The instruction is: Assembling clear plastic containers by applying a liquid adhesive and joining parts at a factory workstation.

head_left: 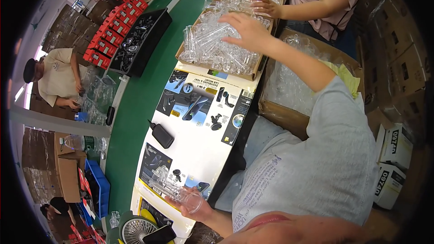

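Observation:
My left hand (201, 211) is closed around a clear plastic tube-shaped part (192, 201) with a round, wider end, low over the white printed sheet (194, 147). More clear plastic shows beyond the fingers; whether it is one piece or several, I cannot tell. My right arm stretches to a shallow cardboard tray (226, 73) heaped with clear plastic tube parts (221, 40). Over that heap my right hand (251, 31) hangs with fingers apart, holding nothing visible. A co-worker's hand (266, 5) touches the far part of the same heap.
A black pouch-like object (162, 135) lies on the sheet. Near my left hand stands a small fan (135, 230) with a dark phone-like slab (160, 235). Beside me is an open carton (289, 119) lined with plastic. Across the green table (131, 122) are a black bin (156, 31) and red boxes (101, 45).

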The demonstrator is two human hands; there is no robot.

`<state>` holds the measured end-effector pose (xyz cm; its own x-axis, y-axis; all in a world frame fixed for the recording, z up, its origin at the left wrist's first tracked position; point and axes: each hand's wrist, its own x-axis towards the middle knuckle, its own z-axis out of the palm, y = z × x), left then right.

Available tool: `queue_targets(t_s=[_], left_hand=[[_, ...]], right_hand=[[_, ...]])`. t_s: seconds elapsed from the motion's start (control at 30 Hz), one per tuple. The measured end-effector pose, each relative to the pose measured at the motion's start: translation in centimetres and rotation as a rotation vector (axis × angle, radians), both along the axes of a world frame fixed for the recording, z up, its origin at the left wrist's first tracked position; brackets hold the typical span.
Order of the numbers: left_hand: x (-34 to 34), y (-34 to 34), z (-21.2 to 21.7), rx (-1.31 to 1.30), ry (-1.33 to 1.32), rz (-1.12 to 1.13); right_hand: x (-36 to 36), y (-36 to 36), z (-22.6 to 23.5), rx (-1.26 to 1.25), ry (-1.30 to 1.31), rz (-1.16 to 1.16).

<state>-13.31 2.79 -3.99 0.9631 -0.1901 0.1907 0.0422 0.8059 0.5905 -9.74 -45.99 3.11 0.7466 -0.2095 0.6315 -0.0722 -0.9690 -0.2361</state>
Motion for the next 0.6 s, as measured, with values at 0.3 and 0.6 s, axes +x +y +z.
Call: queue_targets(t_s=[0.3,0.6], left_hand=[[-0.5,-10.0,2.0,0.692,-0.418,0.201],[0.7,-10.0,1.8,0.986,-0.73,0.247]], right_hand=[[-5.8,18.9,-2.4,0.883,0.409,1.139],[-5.0,14.5,0.2,0.613,-0.152,0.694]])
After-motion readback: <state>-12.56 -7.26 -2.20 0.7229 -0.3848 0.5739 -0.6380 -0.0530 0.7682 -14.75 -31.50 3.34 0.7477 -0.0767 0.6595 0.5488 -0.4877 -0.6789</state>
